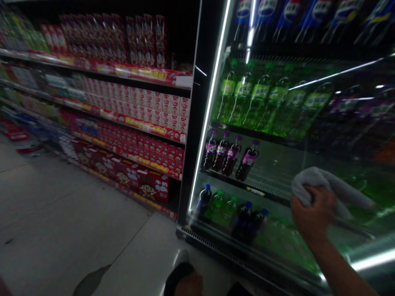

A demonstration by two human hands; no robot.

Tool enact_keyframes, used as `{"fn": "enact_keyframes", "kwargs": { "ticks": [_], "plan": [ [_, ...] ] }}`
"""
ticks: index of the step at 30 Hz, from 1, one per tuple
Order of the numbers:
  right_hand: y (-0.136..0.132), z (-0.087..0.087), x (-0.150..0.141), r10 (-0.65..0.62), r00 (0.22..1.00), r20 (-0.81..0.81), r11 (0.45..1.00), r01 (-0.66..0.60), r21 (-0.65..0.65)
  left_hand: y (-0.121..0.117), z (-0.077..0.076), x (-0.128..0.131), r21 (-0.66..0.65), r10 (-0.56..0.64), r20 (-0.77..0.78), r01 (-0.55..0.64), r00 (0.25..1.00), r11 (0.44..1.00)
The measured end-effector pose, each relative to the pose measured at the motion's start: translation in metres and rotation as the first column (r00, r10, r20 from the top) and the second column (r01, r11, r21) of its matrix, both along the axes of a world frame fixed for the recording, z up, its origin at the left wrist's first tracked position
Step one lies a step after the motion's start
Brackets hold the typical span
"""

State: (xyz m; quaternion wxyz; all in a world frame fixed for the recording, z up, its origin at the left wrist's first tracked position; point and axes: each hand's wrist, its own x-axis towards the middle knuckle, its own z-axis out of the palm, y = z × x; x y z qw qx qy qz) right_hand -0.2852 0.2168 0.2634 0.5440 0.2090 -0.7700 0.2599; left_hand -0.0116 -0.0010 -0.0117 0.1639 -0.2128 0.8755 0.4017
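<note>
My right hand [316, 209] is closed around a bunched grey cloth [311, 181]. It is at the glass front [277, 160] of a lit drinks cooler, the cloth apparently against the pane. One end of the cloth trails to the right, slightly blurred. Behind the glass near the hand is a shelf of dark bottles with purple caps [221, 152]. I cannot see my left hand.
Green soda bottles [261, 96] and cola bottles [290, 18] fill upper cooler shelves. Blue- and green-capped bottles [230, 207] stand at the bottom. To the left runs a store shelf with pink cartons [157, 105]. A foot [185, 283] shows on the tiled floor [77, 218].
</note>
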Motion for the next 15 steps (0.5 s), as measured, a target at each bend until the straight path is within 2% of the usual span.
{"fn": "enact_keyframes", "kwargs": {
  "ticks": [3, 7, 11, 15],
  "plan": [
    [-0.037, -0.002, 0.008, 0.108, 0.991, -0.073, 0.986, -0.098, 0.132, 0.001, -0.002, -0.002, 0.004, 0.002, 0.066, -0.003, 0.998, 1.0],
    [-0.088, 0.0, 0.025, 0.229, 0.967, -0.113, 0.935, -0.186, 0.303, 0.004, 0.001, -0.002, 0.017, 0.078, 0.119, -0.081, 0.99, 0.997],
    [-0.134, -0.004, 0.041, 0.289, 0.956, -0.042, 0.875, -0.246, 0.416, 0.005, 0.006, -0.001, 0.044, 0.15, 0.122, -0.156, 0.981, 0.987],
    [-0.172, -0.018, 0.053, 0.288, 0.956, 0.051, 0.826, -0.275, 0.493, 0.003, 0.009, 0.0, 0.079, 0.118, 0.058, -0.122, 0.991, 0.989]
  ]
}}
